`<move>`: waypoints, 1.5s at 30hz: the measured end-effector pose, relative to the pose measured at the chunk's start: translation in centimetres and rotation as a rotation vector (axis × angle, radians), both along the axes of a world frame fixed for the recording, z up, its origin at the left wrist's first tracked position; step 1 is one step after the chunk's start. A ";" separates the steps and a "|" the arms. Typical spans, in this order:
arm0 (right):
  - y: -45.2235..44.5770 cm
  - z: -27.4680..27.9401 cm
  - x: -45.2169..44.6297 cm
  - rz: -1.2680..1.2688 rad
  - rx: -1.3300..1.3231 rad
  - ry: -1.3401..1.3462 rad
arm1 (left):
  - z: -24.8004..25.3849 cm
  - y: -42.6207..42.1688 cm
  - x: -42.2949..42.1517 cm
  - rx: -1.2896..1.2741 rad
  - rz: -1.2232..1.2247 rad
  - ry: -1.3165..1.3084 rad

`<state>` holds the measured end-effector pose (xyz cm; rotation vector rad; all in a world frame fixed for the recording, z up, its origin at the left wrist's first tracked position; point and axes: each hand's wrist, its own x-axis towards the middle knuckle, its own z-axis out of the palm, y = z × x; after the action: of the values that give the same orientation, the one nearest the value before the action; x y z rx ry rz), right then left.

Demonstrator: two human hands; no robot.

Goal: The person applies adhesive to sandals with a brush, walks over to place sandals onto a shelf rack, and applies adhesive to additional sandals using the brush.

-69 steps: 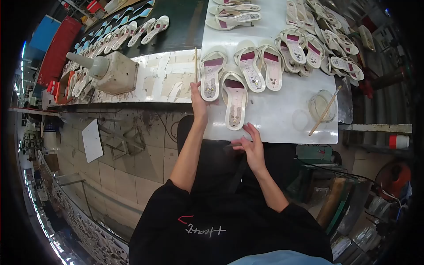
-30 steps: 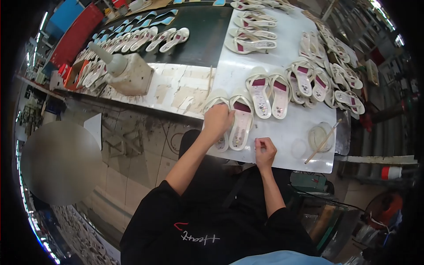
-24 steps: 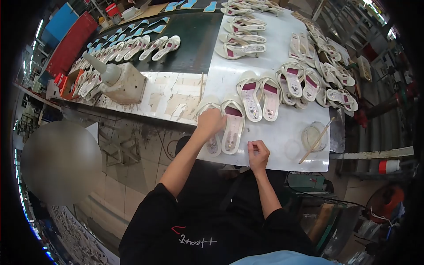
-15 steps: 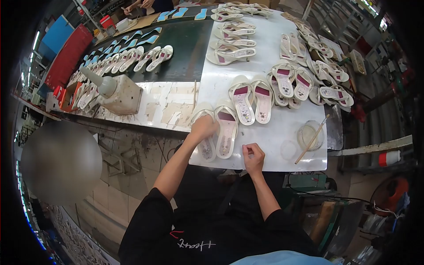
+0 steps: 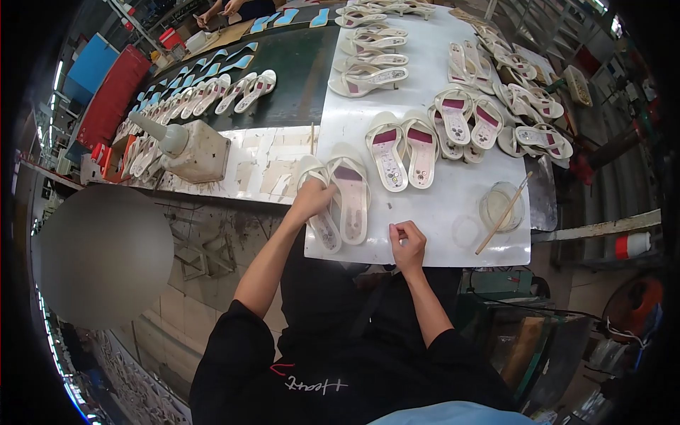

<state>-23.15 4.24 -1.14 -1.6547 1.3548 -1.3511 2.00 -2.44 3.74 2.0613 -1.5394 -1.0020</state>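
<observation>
My left hand [image 5: 313, 199] is closed round the straps of a white sandal [image 5: 326, 231] near the table's front left corner. Touching its right side is a second white sandal [image 5: 353, 205], tilted slightly. My right hand [image 5: 407, 243] rests at the front edge with its fingers curled together; whether anything small is between them is hidden. Behind it stands a pair of white sandals [image 5: 402, 153] with plum-coloured patches and small studs on the insoles.
A round dish [image 5: 504, 205] with a brush [image 5: 504, 214] across it sits at the right. More sandals [image 5: 467, 120] stand behind. At left is a bottle with a cone spout [image 5: 198, 152]. A co-worker's hands [image 5: 219, 13] show at the far back.
My left hand has gone from the sandal's side to its straps, and the two front sandals now stand side by side. My right hand's fingers have curled. The view has shifted.
</observation>
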 end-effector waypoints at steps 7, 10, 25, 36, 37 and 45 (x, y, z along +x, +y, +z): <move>-0.5 1.5 0.0 -0.076 -0.080 0.020 | 2.0 0.1 1.4 -0.018 0.238 0.361; -3.5 5.4 0.5 -0.120 -0.229 0.200 | 3.3 -0.6 2.0 0.019 0.388 0.557; -10.6 5.1 2.7 -0.031 0.118 0.959 | 6.7 -12.2 1.8 0.007 0.664 1.131; -1.5 5.3 2.4 0.012 0.026 1.086 | 3.9 -19.5 -10.2 0.009 0.927 1.075; -1.5 5.3 2.2 0.037 0.029 1.080 | 3.5 -20.0 -11.0 0.013 0.942 1.074; -1.2 6.6 0.6 0.159 0.035 0.903 | 5.0 -18.7 -9.2 -0.083 0.306 0.631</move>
<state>-22.59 3.02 5.47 -2.4144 1.6283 -0.4531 -7.16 -21.15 8.74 1.6274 -0.8978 -1.2732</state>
